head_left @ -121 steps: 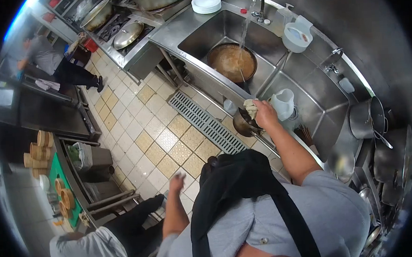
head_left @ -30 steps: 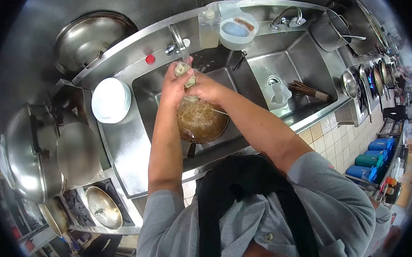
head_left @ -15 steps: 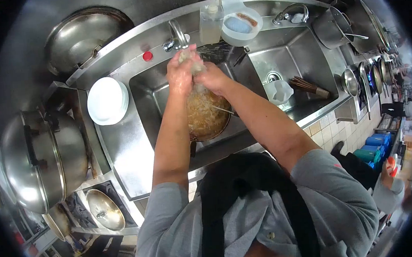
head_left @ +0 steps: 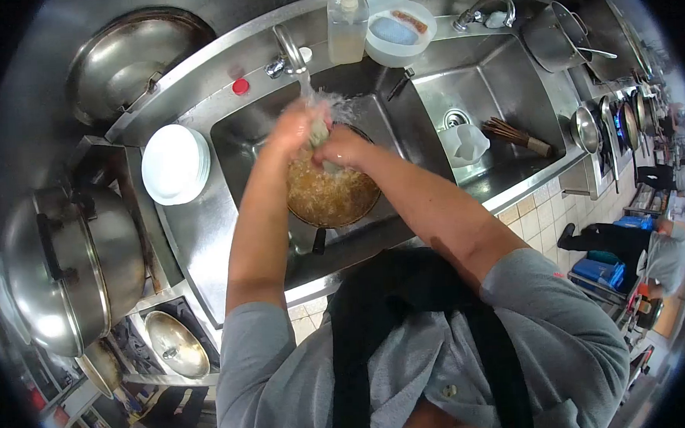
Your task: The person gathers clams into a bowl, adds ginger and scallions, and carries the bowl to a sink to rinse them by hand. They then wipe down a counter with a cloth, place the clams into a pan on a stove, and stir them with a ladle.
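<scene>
Both hands are close together in the left sink basin (head_left: 249, 122), in the stream from the running faucet (head_left: 290, 50). Between them is a pale crumpled wad (head_left: 319, 132); its kind is blurred. My left hand (head_left: 295, 129) is wrapped around its left side. My right hand (head_left: 344, 148) has curled fingers pressed against its lower right, partly smeared by motion. Water splashes over the fingers. Just below sits a round pan (head_left: 334, 203) filled with cloudy brown, foamy water, its dark handle (head_left: 320, 241) pointing toward me.
White plates (head_left: 173, 165) are stacked left of the basin. A red cap (head_left: 240, 86) and a plastic jug (head_left: 347, 32) stand along the back ledge. The right basin contains a white container (head_left: 464, 145) and a bamboo brush (head_left: 517, 137). Another person (head_left: 654, 256) is at far right.
My hands have come down from beneath the spout toward the pan, and my right hand has shifted lower. Splashing shows more widely. A thin rod seen at the pan's right is now out of sight.
</scene>
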The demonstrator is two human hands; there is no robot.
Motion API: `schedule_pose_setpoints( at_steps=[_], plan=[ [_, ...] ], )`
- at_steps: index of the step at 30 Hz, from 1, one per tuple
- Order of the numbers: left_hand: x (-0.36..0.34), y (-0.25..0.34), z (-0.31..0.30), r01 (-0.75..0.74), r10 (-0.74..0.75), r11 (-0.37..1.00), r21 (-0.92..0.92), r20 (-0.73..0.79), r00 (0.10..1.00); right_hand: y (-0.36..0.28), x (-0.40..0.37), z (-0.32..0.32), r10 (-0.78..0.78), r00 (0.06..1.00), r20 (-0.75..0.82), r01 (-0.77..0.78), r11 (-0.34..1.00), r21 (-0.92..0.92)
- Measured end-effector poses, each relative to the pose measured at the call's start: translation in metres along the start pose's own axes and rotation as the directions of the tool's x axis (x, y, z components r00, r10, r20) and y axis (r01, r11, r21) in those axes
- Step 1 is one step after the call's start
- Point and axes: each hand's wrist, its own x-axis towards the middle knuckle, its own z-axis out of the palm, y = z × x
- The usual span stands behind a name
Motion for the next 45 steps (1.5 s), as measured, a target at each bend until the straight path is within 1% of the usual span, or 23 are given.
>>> schedule_pose_setpoints(
  at_steps=[1,3,4,7,9,10,15,16,19,21,23,25,27,29,30,33,35,36,37,39,41,43,45],
  plan=[
    [0.000,0.006,-0.004,-0.085,0.070,0.989,-0.121,-0.124,0.990,0.002,0.008,-0.003,0.009,1.000,-0.003,-0.008,1.000,0.004],
    [0.011,0.024,-0.029,-0.014,0.007,1.000,-0.023,-0.299,0.954,0.001,0.029,-0.003,-0.051,0.986,0.161,-0.034,0.875,0.483],
    [0.029,0.014,-0.039,0.054,-0.079,0.997,-0.062,-0.525,0.847,-0.010,0.024,-0.007,-0.067,0.989,0.131,-0.018,0.829,0.559],
    [0.047,0.022,-0.060,0.136,-0.172,0.985,-0.107,-0.522,0.835,-0.031,0.025,-0.013,0.059,0.989,0.137,-0.123,0.840,0.528],
    [0.056,0.025,-0.062,0.143,-0.286,0.925,-0.354,-0.395,0.873,-0.037,0.019,-0.012,0.073,0.994,0.079,-0.105,0.801,0.590],
    [0.066,0.015,-0.073,0.185,-0.282,0.939,-0.289,-0.345,0.895,-0.037,0.019,-0.014,0.075,0.992,0.104,-0.123,0.790,0.600],
    [0.101,-0.020,-0.098,0.128,-0.260,0.886,-0.447,-0.249,0.933,-0.022,0.014,-0.019,0.081,0.987,0.139,-0.152,0.754,0.639],
    [0.110,-0.028,-0.108,0.125,-0.245,0.901,-0.415,-0.251,0.936,-0.015,0.014,-0.018,0.055,0.985,0.162,-0.147,0.759,0.634],
    [0.098,-0.014,-0.101,0.162,-0.275,0.887,-0.433,-0.213,0.937,0.005,0.002,-0.015,0.093,0.985,0.148,-0.168,0.734,0.658],
    [0.084,0.006,-0.091,0.203,-0.315,0.854,-0.478,-0.165,0.935,0.030,0.002,-0.014,0.135,0.964,0.227,-0.253,0.722,0.644],
    [0.083,0.014,-0.083,0.266,-0.396,0.814,-0.516,-0.159,0.904,0.044,-0.016,-0.014,0.170,0.973,0.154,-0.229,0.683,0.694],
    [0.108,-0.011,-0.106,0.256,-0.370,0.819,-0.514,-0.133,0.919,0.077,-0.011,-0.008,0.239,0.937,0.255,-0.350,0.643,0.682],
    [0.113,-0.014,-0.106,0.239,-0.343,0.823,-0.516,-0.115,0.932,0.093,-0.026,-0.009,0.262,0.946,0.189,-0.317,0.646,0.694],
    [0.098,0.002,-0.094,0.179,-0.356,0.837,-0.517,-0.266,0.896,0.110,-0.044,-0.017,0.281,0.951,0.127,-0.287,0.653,0.701],
    [0.098,0.002,-0.096,0.181,-0.351,0.839,-0.513,-0.255,0.901,0.118,-0.053,-0.022,0.299,0.945,0.133,-0.305,0.658,0.689],
    [0.107,-0.013,-0.103,0.108,-0.262,0.902,-0.419,-0.330,0.907,0.163,-0.067,-0.027,0.304,0.941,0.152,-0.316,0.619,0.719],
    [0.105,-0.017,-0.099,-0.168,0.174,0.985,0.048,-0.367,0.914,0.170,-0.083,-0.034,0.284,0.944,0.168,-0.309,0.581,0.753],
    [0.102,-0.020,-0.096,-0.175,0.243,0.963,0.205,-0.384,0.891,0.172,-0.090,-0.036,0.325,0.934,0.148,-0.314,0.546,0.777],
    [0.098,-0.019,-0.092,-0.182,0.250,0.961,0.206,-0.376,0.892,0.172,-0.096,-0.037,0.367,0.921,0.129,-0.315,0.508,0.802],
    [0.091,-0.015,-0.085,-0.226,0.418,0.869,0.441,-0.408,0.812,0.172,-0.099,-0.038,0.365,0.926,0.096,-0.283,0.506,0.815],
    [0.085,-0.020,-0.083,-0.199,0.375,0.884,0.424,-0.384,0.844,0.165,-0.101,-0.046,0.358,0.932,0.059,-0.247,0.508,0.825],
    [0.083,-0.032,-0.074,-0.123,0.526,0.716,0.687,-0.415,0.743,0.148,-0.102,-0.060,0.270,0.961,0.049,-0.199,0.562,0.803],
    [0.046,-0.022,-0.018,0.042,0.278,0.887,0.460,-0.605,0.747,0.127,-0.101,-0.068,0.279,0.960,-0.016,-0.161,0.598,0.785]
  ],
)
